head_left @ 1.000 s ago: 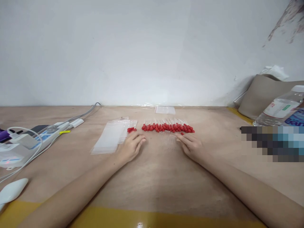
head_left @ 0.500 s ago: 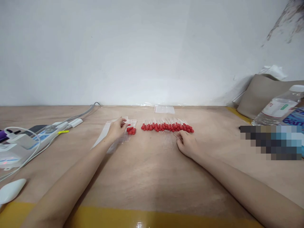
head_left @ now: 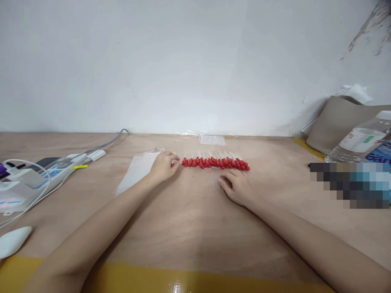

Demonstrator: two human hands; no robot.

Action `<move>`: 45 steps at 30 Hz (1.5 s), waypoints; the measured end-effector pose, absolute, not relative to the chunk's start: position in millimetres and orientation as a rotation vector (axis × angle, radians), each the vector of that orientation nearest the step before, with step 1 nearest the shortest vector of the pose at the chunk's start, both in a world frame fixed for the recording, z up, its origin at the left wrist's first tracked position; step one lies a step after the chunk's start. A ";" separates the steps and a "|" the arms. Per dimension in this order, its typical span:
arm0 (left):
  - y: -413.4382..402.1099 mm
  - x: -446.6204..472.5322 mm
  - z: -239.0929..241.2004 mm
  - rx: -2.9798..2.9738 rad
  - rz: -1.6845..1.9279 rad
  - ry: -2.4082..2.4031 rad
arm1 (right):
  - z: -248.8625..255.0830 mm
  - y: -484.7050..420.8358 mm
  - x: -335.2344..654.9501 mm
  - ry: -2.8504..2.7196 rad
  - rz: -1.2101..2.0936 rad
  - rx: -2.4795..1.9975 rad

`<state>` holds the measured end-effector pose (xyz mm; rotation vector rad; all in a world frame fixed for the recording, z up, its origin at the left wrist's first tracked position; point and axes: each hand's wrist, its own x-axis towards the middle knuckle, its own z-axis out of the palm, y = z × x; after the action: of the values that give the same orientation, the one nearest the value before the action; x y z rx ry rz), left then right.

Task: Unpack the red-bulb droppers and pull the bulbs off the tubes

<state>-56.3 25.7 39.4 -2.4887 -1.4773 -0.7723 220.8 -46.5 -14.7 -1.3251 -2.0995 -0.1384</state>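
- Carrying everything, the desk (head_left: 195, 228) spans the view; one row of red-capped droppers (head_left: 216, 163) lies near its back edge, and I use that row as the landmark.
- Left of the row sits one stack of clear bags (head_left: 139, 171), with one more bag (head_left: 211, 140) behind the row.
- Judging progress: most droppers lie loose, too many and too small to count; bagging looks barely begun.
- Two hands work: the left hand (head_left: 163, 166), at the row's left end, has its fingers curled over a few red caps on the stack; whether it grips them I cannot tell.
- In front of the row, the right hand (head_left: 236, 185) rests flat, fingers relaxed, holding nothing visible.
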 end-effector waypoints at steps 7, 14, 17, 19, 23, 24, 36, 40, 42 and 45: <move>34.5 -30.4 38.6 -2.393 -0.612 -1.647 | -16.3 -46.2 222.6 -2.027 -0.093 -1.310; 33.4 -31.1 31.7 -2.235 -0.904 -1.634 | -17.2 -44.7 222.4 -2.022 -0.059 -1.329; 19.7 -36.1 30.1 -2.200 -1.054 -1.529 | -16.4 -45.0 222.4 -1.964 -0.064 -1.320; 5.6 -39.4 27.6 -2.257 -1.110 -1.406 | -14.8 -45.8 222.2 -1.925 -0.090 -1.278; -24.2 -41.0 18.0 -2.502 -1.083 -1.168 | -9.5 -49.7 220.4 -1.858 -0.212 -1.172; -29.9 -40.0 15.6 -2.554 -1.076 -1.125 | -8.1 -51.0 219.6 -1.871 -0.247 -1.146; -45.8 -26.9 11.0 -2.781 -1.046 -0.838 | -2.5 -58.5 202.3 -2.246 -0.377 -0.948; -46.2 -18.2 8.4 -2.820 -1.047 -0.804 | -2.1 -62.1 193.6 -2.257 -0.363 -0.942; -45.7 -13.6 6.6 -2.840 -1.017 -0.763 | -1.9 -64.2 189.1 -2.257 -0.361 -0.921; -45.9 -11.3 5.0 -2.826 -0.949 -0.742 | -1.5 -67.0 185.9 -2.253 -0.383 -0.873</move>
<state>-11.3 -45.9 5.0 -2.8262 -0.7424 -0.9493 185.9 -67.0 -1.5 -0.8731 -2.2531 -0.3828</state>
